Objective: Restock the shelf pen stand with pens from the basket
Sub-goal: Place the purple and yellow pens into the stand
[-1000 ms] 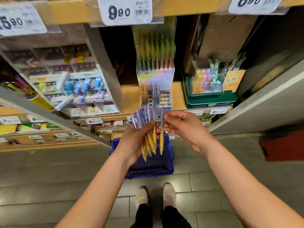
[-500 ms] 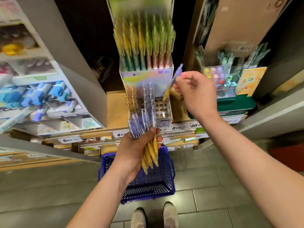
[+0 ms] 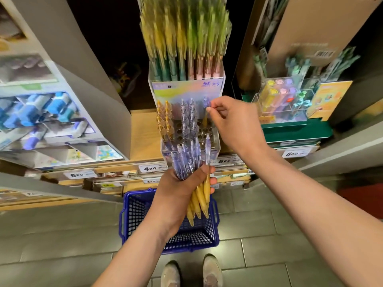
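Observation:
My left hand (image 3: 182,189) grips a bunch of pens (image 3: 193,162) with clear purple tops and yellow tips, held over the blue basket (image 3: 128,222) on the floor. The clear pen stand (image 3: 213,139) sits on the wooden shelf, with several yellow and purple pens standing in its left rows and open holes to the right. My right hand (image 3: 234,123) pinches a single pen (image 3: 205,112) upright over the stand's far right holes, its tip down at the holes.
Behind the stand a taller display (image 3: 186,59) holds green and pink pens. A green tray with highlighters (image 3: 290,125) stands to the right, a grey display of blue items (image 3: 51,112) to the left. Price tags line the shelf edge (image 3: 150,168). My shoes (image 3: 190,270) are by the basket.
My right hand took one pen from the bunch, carried it up to the shelf and lowered it over the stand's right holes. My left hand kept the bunch and rose slightly.

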